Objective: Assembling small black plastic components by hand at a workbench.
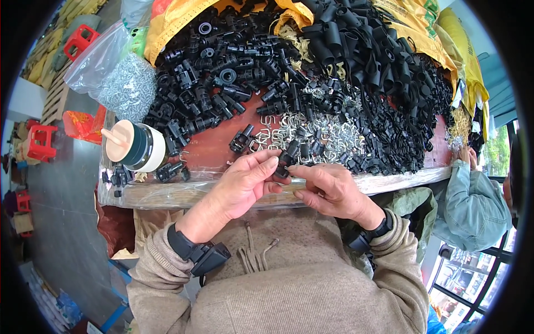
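Note:
Over the table's front edge, my left hand (250, 183) is closed on a small black plastic fitting (286, 160), pinched between thumb and fingers and held nearly upright. My right hand (332, 190) comes in from the other side; its index fingertip touches the fitting's lower end, while the thumb stays apart below. Just beyond the hands lies a spread of silvery bent metal hooks (278, 132). A similar black fitting (241, 139) rests on the red tabletop left of them.
Heaps of black fittings (194, 83) and black tubes (356, 44) cover the table (219, 139). At the left stand a cream-lidded jar (146, 150) and a clear bag of screws (128, 86). A co-worker's sleeve (473, 206) is at the right, with hands at the table's end.

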### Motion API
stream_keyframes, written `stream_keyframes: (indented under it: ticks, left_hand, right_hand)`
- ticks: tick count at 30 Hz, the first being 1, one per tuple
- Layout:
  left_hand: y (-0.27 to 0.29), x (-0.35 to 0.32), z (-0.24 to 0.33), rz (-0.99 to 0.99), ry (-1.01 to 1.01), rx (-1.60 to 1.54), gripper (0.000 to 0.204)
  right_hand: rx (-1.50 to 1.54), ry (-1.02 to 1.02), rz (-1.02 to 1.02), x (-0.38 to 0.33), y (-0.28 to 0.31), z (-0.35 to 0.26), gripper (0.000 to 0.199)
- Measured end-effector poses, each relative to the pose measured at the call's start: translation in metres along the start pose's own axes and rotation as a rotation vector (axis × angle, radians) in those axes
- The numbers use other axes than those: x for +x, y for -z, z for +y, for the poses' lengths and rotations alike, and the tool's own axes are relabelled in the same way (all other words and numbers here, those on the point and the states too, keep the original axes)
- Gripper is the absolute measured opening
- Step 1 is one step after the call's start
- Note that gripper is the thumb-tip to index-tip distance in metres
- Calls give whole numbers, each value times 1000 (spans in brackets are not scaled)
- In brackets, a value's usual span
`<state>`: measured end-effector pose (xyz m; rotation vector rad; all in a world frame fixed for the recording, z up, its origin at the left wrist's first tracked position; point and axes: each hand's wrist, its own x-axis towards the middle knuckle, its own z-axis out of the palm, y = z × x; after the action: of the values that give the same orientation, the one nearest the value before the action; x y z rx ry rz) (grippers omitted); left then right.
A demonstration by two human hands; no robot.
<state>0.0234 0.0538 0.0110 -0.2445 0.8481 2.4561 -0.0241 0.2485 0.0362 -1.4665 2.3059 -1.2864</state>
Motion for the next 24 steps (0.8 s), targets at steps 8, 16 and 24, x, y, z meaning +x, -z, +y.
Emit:
stream_keyframes:
  ticks: [8,16,24]
  left_hand:
    - [5,-1,-5,-22,0,-2,30]
    - [7,-1,-6,-30,15,0,29]
    - [8,1,-8,-21,-5,-96,28]
  right_hand:
    - [-21,47,-5,4,-10,3,43]
    - [-65,70,-13,5,-15,9,41]
    - [-73,27,66,9,-11,2,34]
